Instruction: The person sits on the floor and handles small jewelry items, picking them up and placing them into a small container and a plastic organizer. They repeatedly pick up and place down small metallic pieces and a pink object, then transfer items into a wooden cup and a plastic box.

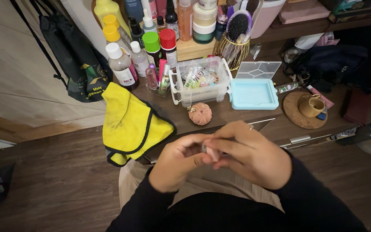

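My left hand (177, 162) and my right hand (250, 155) meet in front of my lap, fingers curled together around a small pale object (211, 152) with a bit of metal showing. Most of that object is hidden by my fingers. A ring sits on my right hand. Just beyond my hands, on the wooden desk (237, 115), lies a small round pink pumpkin-shaped cushion (200, 113). A yellow cloth with black trim (129, 122) hangs over the desk's left corner.
A clear plastic box with small packets (202, 79) and a light blue open case (253, 92) stand on the desk. Behind them are several bottles (142, 51), a gold wire holder with a hairbrush (235, 43), and a cup on a cork coaster (311, 105). A black bag (76, 60) hangs left.
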